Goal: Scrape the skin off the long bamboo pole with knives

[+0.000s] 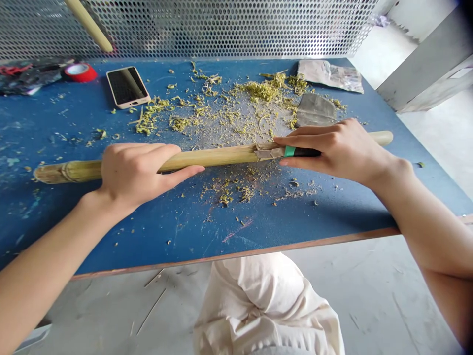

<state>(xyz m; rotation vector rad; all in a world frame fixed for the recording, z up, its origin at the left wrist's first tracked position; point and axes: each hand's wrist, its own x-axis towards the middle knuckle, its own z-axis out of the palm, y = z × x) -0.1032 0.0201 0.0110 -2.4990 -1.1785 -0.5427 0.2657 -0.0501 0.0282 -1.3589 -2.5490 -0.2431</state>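
A long bamboo pole (218, 156) lies crosswise over the blue table, with a joint near its left end. My left hand (135, 172) is wrapped over the pole left of its middle, thumb stretched along the near side. In my right hand (332, 148) is a knife (291, 151) with a dark handle and a green band. Its short blade (269, 154) rests against the pole's surface. The right fingers close round the handle and lie over the pole. Pale green bamboo shavings (258, 91) are scattered behind and in front of the pole.
A phone (128, 87) and red tape (80, 72) lie at the back left, beside dark plastic (33, 76). Grey sheet pieces (316, 109) sit back right. A perforated metal panel (229, 29) borders the table's rear, with another pole (90, 24) against it. The table's front edge (236, 254) is near.
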